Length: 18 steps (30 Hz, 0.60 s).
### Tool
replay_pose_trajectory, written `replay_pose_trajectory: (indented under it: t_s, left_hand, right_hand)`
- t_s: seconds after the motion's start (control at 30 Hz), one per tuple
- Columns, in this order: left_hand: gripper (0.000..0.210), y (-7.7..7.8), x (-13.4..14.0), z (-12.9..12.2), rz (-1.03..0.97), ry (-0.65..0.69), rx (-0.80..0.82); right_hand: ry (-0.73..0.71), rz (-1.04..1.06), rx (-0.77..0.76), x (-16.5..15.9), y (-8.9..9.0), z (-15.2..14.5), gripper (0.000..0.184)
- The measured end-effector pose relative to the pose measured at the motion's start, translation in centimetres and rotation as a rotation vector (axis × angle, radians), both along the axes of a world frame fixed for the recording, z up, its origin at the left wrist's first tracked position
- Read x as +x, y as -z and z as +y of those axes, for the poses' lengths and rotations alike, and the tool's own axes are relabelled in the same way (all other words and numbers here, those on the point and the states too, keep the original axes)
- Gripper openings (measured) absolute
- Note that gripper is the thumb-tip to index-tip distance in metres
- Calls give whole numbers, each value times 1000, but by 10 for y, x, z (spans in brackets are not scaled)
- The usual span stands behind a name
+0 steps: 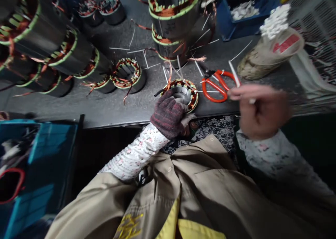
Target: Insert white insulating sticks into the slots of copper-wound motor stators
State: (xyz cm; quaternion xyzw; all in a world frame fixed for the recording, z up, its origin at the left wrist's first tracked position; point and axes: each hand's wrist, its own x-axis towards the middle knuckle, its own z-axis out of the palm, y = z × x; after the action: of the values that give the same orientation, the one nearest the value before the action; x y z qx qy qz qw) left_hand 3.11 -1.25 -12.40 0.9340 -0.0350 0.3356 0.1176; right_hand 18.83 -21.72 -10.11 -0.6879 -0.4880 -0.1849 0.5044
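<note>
My left hand (169,114), in a dark striped glove, grips the near left rim of a small motor stator (194,99) at the bench's front edge. Copper windings ring the stator, and wire leads stand up from its far side. To the right, my bare right hand (262,109) is blurred, its fingers pinched around a thin white sleeving tube (234,73). Just left of that hand, orange-handled scissors (214,98) lie on the bench, and the tube passes over or near one handle. My right fingertips are partly smeared.
Stacked stators (174,25) stand behind, with more on the left around a single stator (128,76). Loose white tubes (145,59) litter the bench (105,107). At right are a cylindrical container (258,58) of white tubes and a blue bin (228,25). A teal crate (49,144) sits lower left.
</note>
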Motion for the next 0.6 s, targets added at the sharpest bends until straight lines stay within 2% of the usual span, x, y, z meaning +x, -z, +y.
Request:
replay_pose_trajectory:
  t_s: [0.1, 0.17, 0.23, 0.4, 0.6]
  left_hand:
    - [18, 1, 2, -3, -78, 14, -1]
    - [15, 2, 1, -4, -99, 15, -18]
    - [22, 3, -2, -5, -58, -8, -36]
    - [60, 0, -8, -9, 96, -68, -24]
    - [65, -2, -7, -9, 81, -74, 5]
  right_hand:
    - [-302, -155, -25, -27, 22, -4, 10]
    - [-393, -164, -16, -35, 31, -7, 13]
    - [-415, -120, -9, -40, 34, -12, 16]
    - [-462, -41, -32, -43, 31, -19, 14]
    - [-416, 23, -17, -49, 28, -15, 19]
